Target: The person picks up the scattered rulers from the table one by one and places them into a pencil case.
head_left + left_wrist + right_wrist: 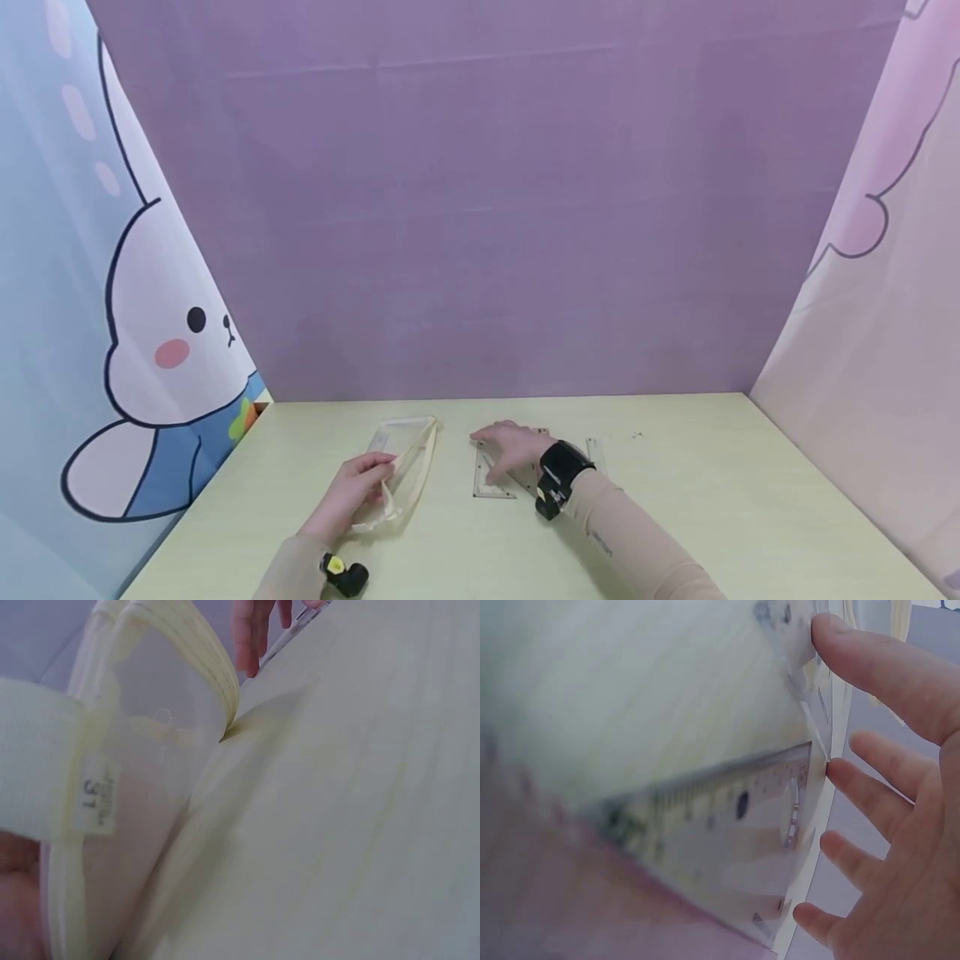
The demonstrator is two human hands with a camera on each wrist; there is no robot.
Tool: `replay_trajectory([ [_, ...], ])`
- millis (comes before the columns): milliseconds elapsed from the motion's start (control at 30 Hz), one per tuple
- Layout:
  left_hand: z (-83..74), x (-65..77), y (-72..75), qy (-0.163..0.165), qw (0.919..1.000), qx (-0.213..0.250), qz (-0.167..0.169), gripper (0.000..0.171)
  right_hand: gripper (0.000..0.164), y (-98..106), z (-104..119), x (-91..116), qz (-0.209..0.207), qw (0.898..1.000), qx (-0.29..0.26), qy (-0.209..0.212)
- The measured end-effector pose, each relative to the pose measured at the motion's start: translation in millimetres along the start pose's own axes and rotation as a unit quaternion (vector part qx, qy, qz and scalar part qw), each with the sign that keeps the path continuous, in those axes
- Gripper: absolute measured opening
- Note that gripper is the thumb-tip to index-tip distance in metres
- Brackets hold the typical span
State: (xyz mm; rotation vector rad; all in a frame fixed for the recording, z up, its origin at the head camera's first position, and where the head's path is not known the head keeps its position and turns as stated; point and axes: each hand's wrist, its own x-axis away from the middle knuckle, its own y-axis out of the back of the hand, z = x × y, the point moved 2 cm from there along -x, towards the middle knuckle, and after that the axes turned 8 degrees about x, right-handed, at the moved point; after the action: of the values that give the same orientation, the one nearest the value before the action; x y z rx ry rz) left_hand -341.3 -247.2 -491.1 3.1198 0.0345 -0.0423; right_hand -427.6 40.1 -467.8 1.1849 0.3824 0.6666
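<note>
My left hand (358, 483) grips the near edge of a clear zip pouch (415, 471) with cream edging. In the left wrist view the pouch (157, 757) stands tilted up from the table, its edge bowed, with a small tag (96, 793) marked 31. To its right, my right hand (516, 446) is over two clear set squares, with fingers spread. One set square (489, 487) lies below the thumb; the other (527, 477) is partly covered by the hand. In the right wrist view, fingertips are right at a set square (727, 844), its scale and corner showing.
A clear straight ruler (595, 454) lies just right of the right wrist, partly behind it. Small dark specks (637, 435) show farther right on the pale table (750, 500). A purple panel (510, 208) stands along the back edge, with printed curtains at both sides.
</note>
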Motion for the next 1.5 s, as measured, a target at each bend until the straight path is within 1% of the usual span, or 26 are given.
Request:
replay_trajectory([
  [133,1.2,-0.9,0.5,0.002,1.0,-0.002,0.001,0.03,0.08,0,1,-1,0.0,1.0,0.006,-0.002],
  [300,0.6,-0.1,0.4,0.004,1.0,-0.007,0.004,0.03,0.08,1,2,-2,0.009,1.0,0.012,0.001],
  [500,-2.3,1.6,-1.6,0.003,0.9999,-0.01,0.007,0.03,0.078,0,-1,-5,0.006,1.0,0.008,0.019],
  [800,-3.4,2.4,-3.3,0.003,0.9999,-0.01,0.005,0.03,0.082,2,-1,-9,0.007,0.999,0.009,0.031],
  [1033,-4.9,3.2,-3.8,0.004,0.9999,-0.011,0.001,0.029,0.086,1,-3,-13,-0.003,0.999,0.039,0.025],
  [1300,-4.9,1.7,-1.4,0.004,0.9999,-0.014,0.002,0.03,0.085,13,11,-13,0.009,0.996,0.092,0.019],
  [1367,-8.2,3.8,-2.8,0.006,0.9999,-0.013,0.002,0.029,0.086,13,12,-13,0.009,0.995,0.095,0.017],
  [1500,-22.9,13.8,-8.0,0.008,0.9999,-0.013,0.007,0.027,0.086,10,10,-13,0.009,0.996,0.087,0.017],
])
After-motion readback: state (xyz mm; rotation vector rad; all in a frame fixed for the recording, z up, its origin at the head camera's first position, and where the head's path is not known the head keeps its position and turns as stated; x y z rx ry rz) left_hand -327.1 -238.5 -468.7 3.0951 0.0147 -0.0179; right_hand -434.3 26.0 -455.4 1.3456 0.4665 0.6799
